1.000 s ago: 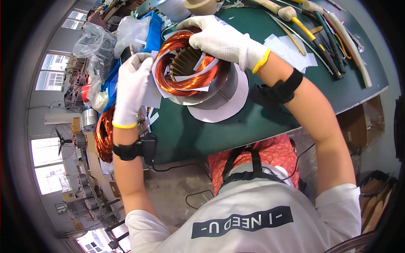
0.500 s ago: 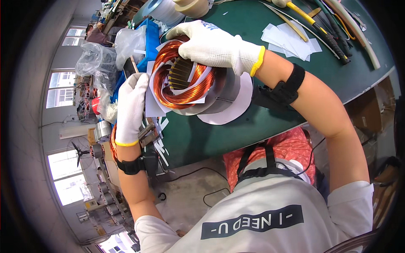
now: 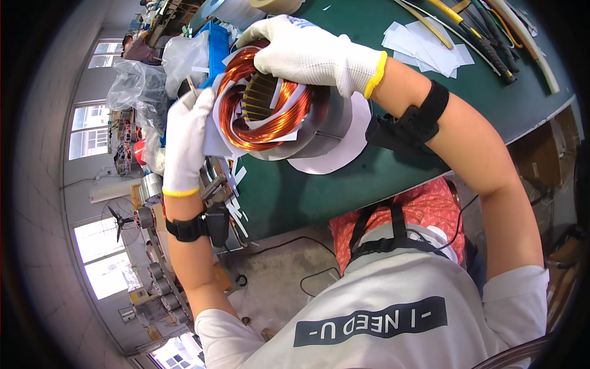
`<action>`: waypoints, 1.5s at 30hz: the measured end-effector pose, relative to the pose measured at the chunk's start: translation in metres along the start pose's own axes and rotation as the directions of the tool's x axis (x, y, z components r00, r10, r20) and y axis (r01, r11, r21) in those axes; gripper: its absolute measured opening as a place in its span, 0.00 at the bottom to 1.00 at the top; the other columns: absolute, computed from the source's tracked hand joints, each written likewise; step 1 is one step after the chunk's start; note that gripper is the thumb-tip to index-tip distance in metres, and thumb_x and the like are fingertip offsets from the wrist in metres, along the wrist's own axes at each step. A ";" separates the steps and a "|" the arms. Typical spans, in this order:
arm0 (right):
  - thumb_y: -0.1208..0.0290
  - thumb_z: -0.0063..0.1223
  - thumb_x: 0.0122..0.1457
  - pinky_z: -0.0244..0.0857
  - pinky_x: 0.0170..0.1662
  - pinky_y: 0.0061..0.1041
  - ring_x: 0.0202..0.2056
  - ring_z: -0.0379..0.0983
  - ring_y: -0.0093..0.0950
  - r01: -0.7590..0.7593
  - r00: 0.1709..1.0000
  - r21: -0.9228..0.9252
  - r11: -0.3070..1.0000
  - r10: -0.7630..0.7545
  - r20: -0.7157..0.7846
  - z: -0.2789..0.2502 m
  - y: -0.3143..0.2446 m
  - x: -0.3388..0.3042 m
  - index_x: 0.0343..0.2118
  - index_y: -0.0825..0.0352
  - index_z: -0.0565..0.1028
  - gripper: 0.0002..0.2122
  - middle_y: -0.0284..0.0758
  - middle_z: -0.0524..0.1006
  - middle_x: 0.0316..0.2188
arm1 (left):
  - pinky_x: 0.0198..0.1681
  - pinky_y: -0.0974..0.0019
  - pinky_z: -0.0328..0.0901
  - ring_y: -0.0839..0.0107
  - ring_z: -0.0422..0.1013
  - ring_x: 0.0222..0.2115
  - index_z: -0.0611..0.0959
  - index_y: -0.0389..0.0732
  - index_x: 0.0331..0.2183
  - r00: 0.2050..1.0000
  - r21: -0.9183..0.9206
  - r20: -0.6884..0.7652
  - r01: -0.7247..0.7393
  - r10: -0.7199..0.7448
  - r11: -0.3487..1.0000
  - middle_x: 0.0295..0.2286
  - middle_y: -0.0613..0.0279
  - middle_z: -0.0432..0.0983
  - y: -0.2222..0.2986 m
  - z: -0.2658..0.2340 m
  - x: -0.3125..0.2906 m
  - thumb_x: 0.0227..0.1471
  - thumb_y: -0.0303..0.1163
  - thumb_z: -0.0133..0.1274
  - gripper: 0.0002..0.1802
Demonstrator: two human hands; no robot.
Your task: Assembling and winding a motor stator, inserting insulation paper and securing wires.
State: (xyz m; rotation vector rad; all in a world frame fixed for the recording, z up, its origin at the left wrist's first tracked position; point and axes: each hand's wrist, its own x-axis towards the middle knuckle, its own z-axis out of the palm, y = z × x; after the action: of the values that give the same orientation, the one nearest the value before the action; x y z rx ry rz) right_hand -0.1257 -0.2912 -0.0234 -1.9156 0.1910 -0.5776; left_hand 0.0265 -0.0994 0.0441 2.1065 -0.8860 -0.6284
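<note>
A motor stator (image 3: 312,138) with a grey metal body lies on the bench, its open end toward the left. Thick copper windings (image 3: 265,136) ring that end, with white paper insulation (image 3: 216,136) sticking out around them. Dark slots with yellowish edges line the bore. Wearing a white glove, my right hand (image 3: 301,52) curls over the top of the windings, thumb at the bore's upper edge. My left hand (image 3: 187,138), also gloved, is closed at the left of the windings beside the paper. A thin tan strip (image 3: 191,83) juts up from its fingertips; its lower end is hidden.
A round white sheet (image 3: 339,158) lies under the stator. White paper pieces (image 3: 424,46) and several long-handled tools (image 3: 476,40) are at the back right. A blue bin (image 3: 216,52), plastic bags (image 3: 140,86) and spools (image 3: 236,12) stand at the left and back. Paper scraps (image 3: 236,215) lie near the front-left edge.
My left hand has moved up and slightly left along the windings' left side. My right hand keeps its place on the windings. The whole view has shifted slightly.
</note>
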 end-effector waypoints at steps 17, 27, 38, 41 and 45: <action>0.67 0.51 0.56 0.73 0.50 0.27 0.42 0.82 0.33 0.014 1.000 0.056 0.998 -0.012 -0.023 0.004 0.003 0.006 0.52 0.68 0.78 0.21 0.43 0.82 0.45 | 0.39 0.73 0.71 0.81 0.75 0.35 0.79 0.34 0.46 0.987 -0.209 -0.159 -0.051 0.018 0.977 0.37 0.65 0.80 -0.026 0.014 -0.024 0.67 0.39 0.49 0.17; 0.64 0.53 0.54 0.73 0.45 0.28 0.38 0.82 0.34 -0.047 0.999 -0.046 0.998 0.047 -0.002 0.000 -0.005 0.005 0.45 0.64 0.82 0.18 0.42 0.84 0.38 | 0.35 0.75 0.69 0.82 0.73 0.30 0.82 0.34 0.40 0.993 -0.010 -0.117 -0.006 0.005 1.000 0.32 0.67 0.79 -0.005 0.003 -0.007 0.64 0.37 0.54 0.14; 0.64 0.51 0.56 0.75 0.40 0.28 0.33 0.82 0.34 -0.006 0.996 -0.083 0.997 -0.001 -0.087 0.006 -0.003 0.005 0.39 0.64 0.83 0.14 0.41 0.84 0.34 | 0.36 0.76 0.67 0.84 0.71 0.31 0.82 0.31 0.42 0.998 0.204 -0.063 -0.013 0.027 0.979 0.33 0.66 0.79 0.014 0.004 0.003 0.64 0.39 0.54 0.18; 0.68 0.51 0.58 0.69 0.49 0.33 0.44 0.77 0.42 0.025 0.997 -0.181 0.983 -0.012 0.074 -0.010 -0.008 0.012 0.35 0.67 0.82 0.11 0.46 0.82 0.36 | 0.35 0.77 0.67 0.84 0.71 0.31 0.82 0.32 0.42 0.999 0.186 -0.046 -0.015 0.024 0.982 0.33 0.67 0.79 0.009 -0.001 0.004 0.64 0.39 0.54 0.18; 0.67 0.52 0.57 0.72 0.37 0.33 0.32 0.80 0.37 0.748 0.639 -0.316 0.583 -0.505 0.580 -0.036 -0.020 0.045 0.43 0.67 0.80 0.14 0.41 0.83 0.33 | 0.34 0.76 0.67 0.84 0.71 0.30 0.82 0.34 0.41 0.999 0.091 -0.024 -0.040 0.042 0.995 0.32 0.68 0.80 0.004 -0.001 0.003 0.64 0.39 0.54 0.16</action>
State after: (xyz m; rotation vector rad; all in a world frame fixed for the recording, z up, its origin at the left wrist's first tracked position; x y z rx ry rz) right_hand -0.1058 -0.3300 0.0190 -2.6266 -0.7792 -0.5820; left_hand 0.0273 -0.1029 0.0473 2.1660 -0.9571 -0.5475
